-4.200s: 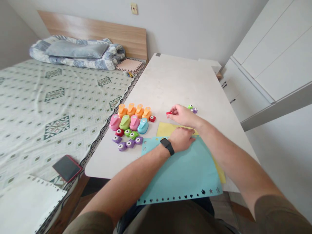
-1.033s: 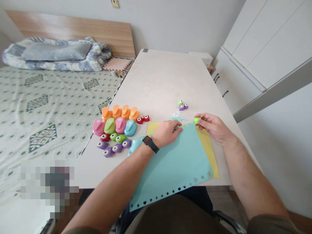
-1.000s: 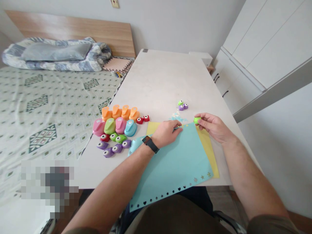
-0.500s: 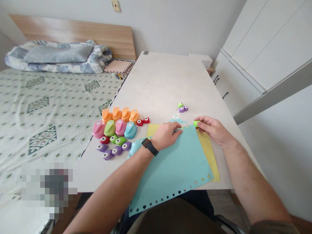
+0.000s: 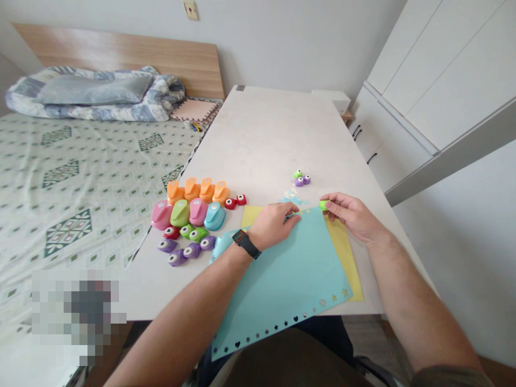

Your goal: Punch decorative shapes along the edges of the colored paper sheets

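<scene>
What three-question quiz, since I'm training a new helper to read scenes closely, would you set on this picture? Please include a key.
1. What is the right hand holding?
2. True or false: the yellow sheet lies on top of the blue sheet.
3. How many orange punches stand in the back row? A) two B) four C) six

Key:
1. A small green punch, at the blue sheet's far right corner.
2. False; the yellow sheet shows from underneath.
3. B
</scene>
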A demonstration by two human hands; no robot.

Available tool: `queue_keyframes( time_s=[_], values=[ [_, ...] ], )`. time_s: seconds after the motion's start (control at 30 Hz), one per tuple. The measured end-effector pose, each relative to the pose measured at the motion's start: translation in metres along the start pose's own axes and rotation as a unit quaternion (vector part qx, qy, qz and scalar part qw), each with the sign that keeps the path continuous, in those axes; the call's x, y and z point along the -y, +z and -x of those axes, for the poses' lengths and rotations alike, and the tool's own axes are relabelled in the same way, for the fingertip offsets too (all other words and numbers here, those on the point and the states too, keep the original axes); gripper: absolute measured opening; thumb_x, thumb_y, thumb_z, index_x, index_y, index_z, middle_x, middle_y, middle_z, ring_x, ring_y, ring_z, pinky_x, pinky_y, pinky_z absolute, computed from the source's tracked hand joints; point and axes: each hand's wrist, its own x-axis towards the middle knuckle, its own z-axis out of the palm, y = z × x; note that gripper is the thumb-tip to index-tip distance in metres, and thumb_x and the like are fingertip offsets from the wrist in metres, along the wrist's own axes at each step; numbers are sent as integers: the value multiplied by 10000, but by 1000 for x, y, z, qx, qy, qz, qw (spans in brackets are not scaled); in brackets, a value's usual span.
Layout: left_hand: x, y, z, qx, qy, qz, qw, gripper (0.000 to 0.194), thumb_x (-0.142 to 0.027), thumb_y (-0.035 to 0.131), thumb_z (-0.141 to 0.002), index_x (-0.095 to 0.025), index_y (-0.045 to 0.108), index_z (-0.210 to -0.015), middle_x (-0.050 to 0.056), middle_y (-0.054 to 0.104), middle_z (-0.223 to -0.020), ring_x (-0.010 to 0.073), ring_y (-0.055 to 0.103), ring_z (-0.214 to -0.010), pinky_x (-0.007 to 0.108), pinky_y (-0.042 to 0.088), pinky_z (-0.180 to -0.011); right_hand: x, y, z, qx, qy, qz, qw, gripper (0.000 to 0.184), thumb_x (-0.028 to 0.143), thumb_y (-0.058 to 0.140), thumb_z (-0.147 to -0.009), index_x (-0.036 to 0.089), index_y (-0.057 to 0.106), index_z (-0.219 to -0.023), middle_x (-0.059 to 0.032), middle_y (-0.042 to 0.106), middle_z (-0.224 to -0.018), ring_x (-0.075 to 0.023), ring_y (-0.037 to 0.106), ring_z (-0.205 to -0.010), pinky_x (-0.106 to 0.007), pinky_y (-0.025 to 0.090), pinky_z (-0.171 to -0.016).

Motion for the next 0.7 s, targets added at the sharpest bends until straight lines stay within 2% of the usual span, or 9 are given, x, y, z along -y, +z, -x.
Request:
queue_keyframes(
  time_s=[0.7],
  values=[
    [-2,-1,0,3,-5,-6,1000,195,-315,585,-980,-199,707,-1080,52,776,-1025,192,723,-933,301,556,-832,2,1,2,2,0,-3,1000,365,472,783,-867,220,727,-1124,-41,683,-927,-187,626,-862,-314,438,-696]
  ],
)
